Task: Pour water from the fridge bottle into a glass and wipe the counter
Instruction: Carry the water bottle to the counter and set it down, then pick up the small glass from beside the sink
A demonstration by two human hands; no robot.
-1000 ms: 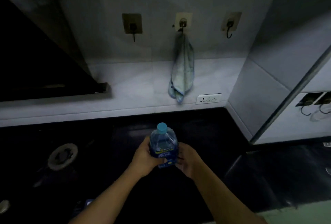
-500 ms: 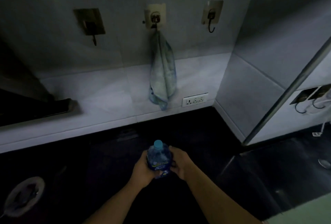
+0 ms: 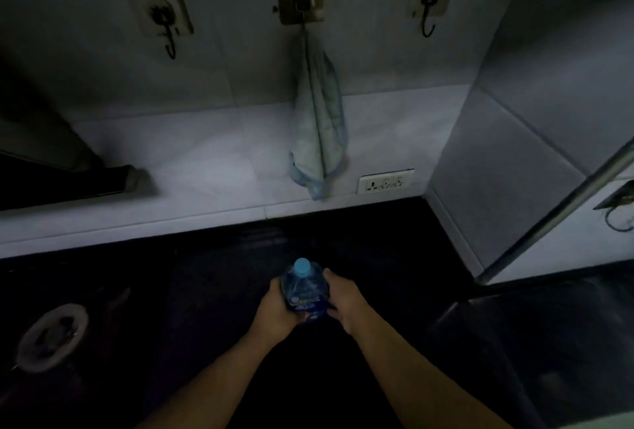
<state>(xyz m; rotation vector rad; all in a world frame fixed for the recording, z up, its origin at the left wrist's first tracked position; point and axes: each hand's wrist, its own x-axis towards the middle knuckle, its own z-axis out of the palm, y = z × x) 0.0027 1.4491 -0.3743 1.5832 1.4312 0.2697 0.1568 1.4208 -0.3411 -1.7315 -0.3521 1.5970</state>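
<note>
Head view: I see a dim kitchen corner from above, with a black counter (image 3: pixel 212 291) under a pale tiled wall.
Bottle: the water bottle (image 3: pixel 304 289) is upright and low over the counter, blue cap on; I cannot tell whether its base touches the surface.
Left hand: my left hand (image 3: pixel 276 312) is wrapped around the bottle's left side, fingers curled onto the label.
Right hand: my right hand (image 3: pixel 344 301) is closed on the bottle's right side, thumb up near the shoulder.
What changed: over the last second the bottle has sunk lower in my view and the wall has slid right and downward, so the three hooks now fill the top; both hands have kept the same two-sided hold.
Meaning: I judge the bottle is being set down or steadied before opening; with the cap on, no pouring has begun.
Glass: none is visible here, so it must be found before pouring.
Cloth: a blue-green cloth (image 3: pixel 320 126) hangs from the middle hook (image 3: pixel 302 6), well apart from the hands, untouched; wiping is not yet started.
Nearby: a wall socket (image 3: pixel 386 181) sits just right of the cloth's lower end; a stove burner (image 3: pixel 53 334) lies far left.
</note>
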